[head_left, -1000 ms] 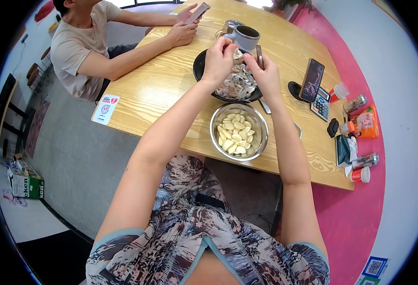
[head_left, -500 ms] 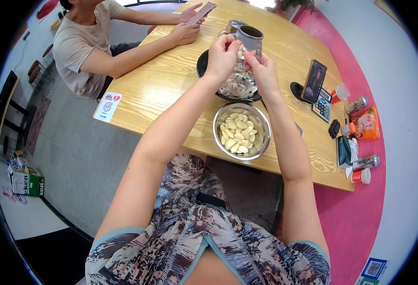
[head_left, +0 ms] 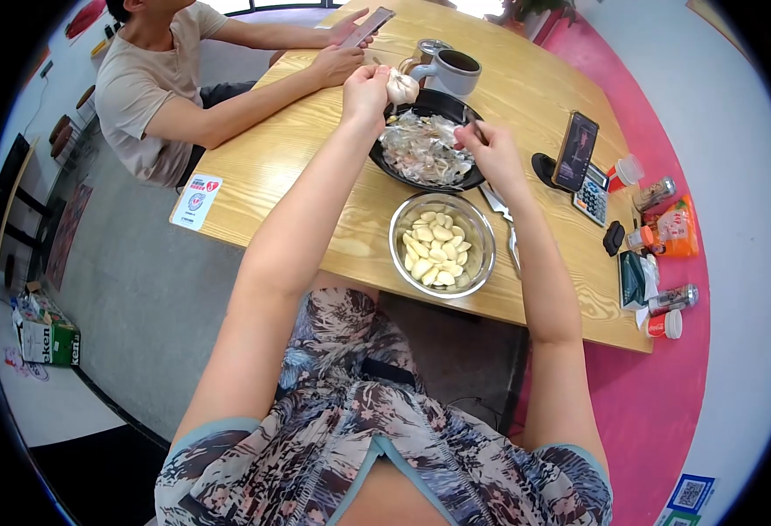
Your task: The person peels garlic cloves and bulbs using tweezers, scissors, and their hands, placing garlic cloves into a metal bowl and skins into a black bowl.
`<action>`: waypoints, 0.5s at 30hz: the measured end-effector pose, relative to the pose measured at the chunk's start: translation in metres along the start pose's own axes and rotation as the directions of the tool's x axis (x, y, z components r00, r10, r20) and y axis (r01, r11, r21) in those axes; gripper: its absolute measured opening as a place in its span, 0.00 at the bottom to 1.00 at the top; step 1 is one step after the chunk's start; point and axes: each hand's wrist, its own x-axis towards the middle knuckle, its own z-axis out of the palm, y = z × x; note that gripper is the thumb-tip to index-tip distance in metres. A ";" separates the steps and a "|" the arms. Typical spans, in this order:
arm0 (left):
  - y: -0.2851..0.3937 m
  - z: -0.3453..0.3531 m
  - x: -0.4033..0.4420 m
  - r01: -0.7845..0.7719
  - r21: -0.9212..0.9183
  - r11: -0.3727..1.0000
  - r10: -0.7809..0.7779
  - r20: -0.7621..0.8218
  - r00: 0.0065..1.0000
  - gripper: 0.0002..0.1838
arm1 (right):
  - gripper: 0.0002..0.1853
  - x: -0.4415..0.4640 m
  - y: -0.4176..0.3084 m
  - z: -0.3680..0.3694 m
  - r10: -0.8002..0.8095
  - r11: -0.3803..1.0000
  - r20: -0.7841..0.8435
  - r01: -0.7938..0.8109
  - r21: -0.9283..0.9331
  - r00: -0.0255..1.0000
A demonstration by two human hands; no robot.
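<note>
Head view: pale wood-grain table [head_left: 280, 167] on smooth grey floor [head_left: 157, 289]. Left hand [head_left: 365, 92] pinches white garlic bulb [head_left: 402, 88] above far-left rim of round black bowl [head_left: 443, 103]. Right hand [head_left: 494, 154], fingers curled, grips slim dark item [head_left: 478, 131], mostly hidden. Table's far end is cut off.

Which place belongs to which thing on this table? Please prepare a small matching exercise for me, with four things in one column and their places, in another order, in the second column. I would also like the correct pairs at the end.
Things
1. Garlic bulb
2. Peeled cloves
3. Papery skins
4. Calculator

Places
A. In the black dish
B. Beside the propped-up phone
C. In the person's left hand
D. In the metal bowl

Right pairs: 1-C, 2-D, 3-A, 4-B
</note>
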 end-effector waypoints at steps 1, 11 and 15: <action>-0.003 0.001 0.000 0.000 -0.001 1.000 0.000 0.003 1.000 0.09 | 0.14 -0.001 0.001 0.002 -0.081 0.995 -0.010 0.081 -0.052 0.997; -0.022 0.018 -0.027 -0.399 0.290 0.870 0.299 0.334 0.894 0.07 | 0.19 0.002 -0.034 0.009 0.004 0.998 -0.051 -0.007 -0.057 0.999; -0.010 0.028 -0.044 -0.406 0.339 0.848 0.270 0.384 0.883 0.06 | 0.18 0.009 -0.034 0.011 0.119 0.953 0.076 -0.135 0.272 0.990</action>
